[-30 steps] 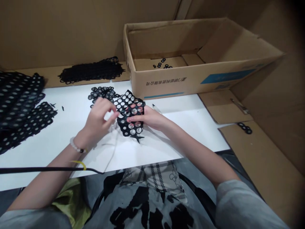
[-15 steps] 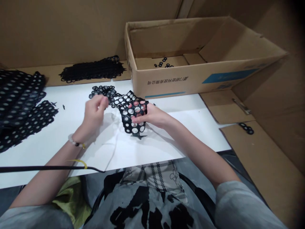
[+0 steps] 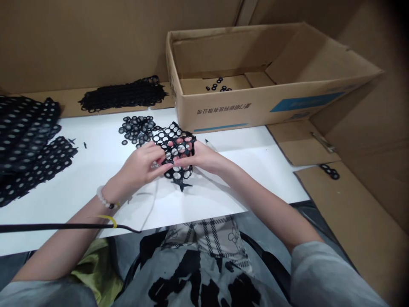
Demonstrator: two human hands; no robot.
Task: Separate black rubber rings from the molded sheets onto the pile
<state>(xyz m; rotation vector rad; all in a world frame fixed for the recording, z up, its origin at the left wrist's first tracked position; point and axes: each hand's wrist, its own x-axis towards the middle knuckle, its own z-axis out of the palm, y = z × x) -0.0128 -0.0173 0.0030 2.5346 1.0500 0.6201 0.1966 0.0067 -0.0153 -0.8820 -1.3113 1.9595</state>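
A black rubber sheet of joined rings (image 3: pixel 177 152) is held just above the white table (image 3: pixel 96 170), in the middle. My right hand (image 3: pixel 201 157) grips the sheet's right side, thumb on top. My left hand (image 3: pixel 143 164) pinches the sheet's left edge with its fingertips. Behind the sheet, a small heap of loose black rings (image 3: pixel 137 127) lies on the table.
An open cardboard box (image 3: pixel 255 102) with a few rings inside stands at the back right. Stacks of black ring sheets (image 3: pixel 25 140) lie at the left, another pile (image 3: pixel 123 94) at the back. A black cable (image 3: pixel 64 227) runs along the near edge.
My left hand went up and left to the loose ring heap half a second ago, then came back to pinch the sheet's left edge. My right hand kept hold of the sheet.
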